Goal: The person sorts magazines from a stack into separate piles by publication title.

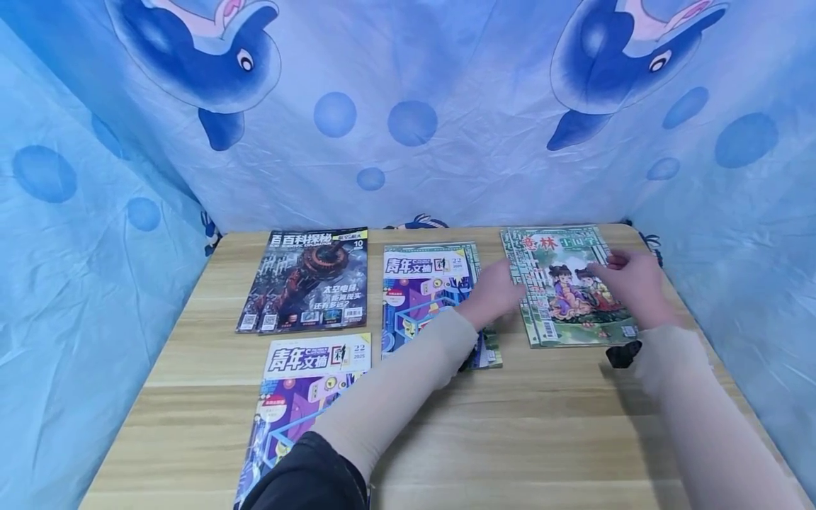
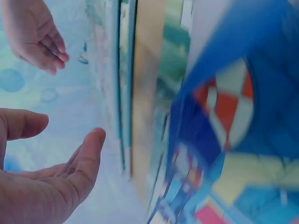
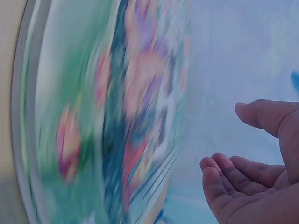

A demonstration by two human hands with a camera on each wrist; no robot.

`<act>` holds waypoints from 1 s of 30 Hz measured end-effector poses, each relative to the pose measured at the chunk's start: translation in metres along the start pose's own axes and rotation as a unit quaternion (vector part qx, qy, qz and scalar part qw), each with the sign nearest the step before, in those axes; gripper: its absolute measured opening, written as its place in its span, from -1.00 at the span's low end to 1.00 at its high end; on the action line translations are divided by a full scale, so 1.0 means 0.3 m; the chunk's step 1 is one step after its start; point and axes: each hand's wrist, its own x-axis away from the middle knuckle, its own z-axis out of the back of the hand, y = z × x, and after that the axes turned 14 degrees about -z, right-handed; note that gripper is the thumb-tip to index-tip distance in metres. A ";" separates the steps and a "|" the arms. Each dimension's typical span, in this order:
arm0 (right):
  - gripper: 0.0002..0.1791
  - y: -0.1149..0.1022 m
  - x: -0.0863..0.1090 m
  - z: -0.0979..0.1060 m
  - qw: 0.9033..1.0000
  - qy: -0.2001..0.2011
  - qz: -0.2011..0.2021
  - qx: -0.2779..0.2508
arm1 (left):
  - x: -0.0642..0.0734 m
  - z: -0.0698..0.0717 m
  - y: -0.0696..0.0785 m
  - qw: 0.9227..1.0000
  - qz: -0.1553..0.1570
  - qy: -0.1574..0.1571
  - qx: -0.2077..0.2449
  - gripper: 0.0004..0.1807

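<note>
Dark sleeve: worn high on the left arm (image 1: 312, 478), above a pale lower sleeve (image 1: 398, 397); the right part of the front magazine (image 1: 299, 411) is covered by this arm in the head view.
Left hand: held (image 1: 496, 290) between the middle pile (image 1: 421, 304) and the right pile, near the latter's left edge; thumb and fingers are parted, nothing is gripped.
Right hand: poised (image 1: 637, 283) at the right pile's right side; thumb and fingers are held apart, with nothing grasped between them.
Right pile: laid (image 1: 567, 312) at the table's far right, green covers overlapped; two cartoon children are pictured on the top one.
Middle pile: topped by a purple-and-white magazine, with green-edged copies partly hidden beneath.
Rear-left magazines: two dark covers (image 1: 315, 283) are overlapped behind the front magazine.
Table: finished (image 1: 510, 425) in wood grain.
Backdrop: blue cloth (image 1: 478, 163) is printed with dolphins.
</note>
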 end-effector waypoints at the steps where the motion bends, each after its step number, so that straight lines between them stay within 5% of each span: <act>1: -0.01 -0.015 0.012 -0.010 1.000 -0.003 0.004 -0.009 | 0.010 0.015 0.000 1.000 -0.014 0.008 -0.004 -0.31; 4: 0.01 -0.062 0.052 -0.039 0.999 -0.015 0.014 -0.037 | 0.052 0.070 0.003 0.998 -0.043 0.032 0.020 -0.30; 13: -0.03 -0.199 0.166 -0.083 0.992 -0.042 0.050 -0.103 | 0.194 0.236 0.002 0.986 -0.060 0.145 0.051 -0.32; 30: -0.11 -0.275 0.354 -0.146 0.983 -0.064 0.092 -0.146 | 0.438 0.401 -0.031 0.972 -0.060 0.216 0.076 -0.29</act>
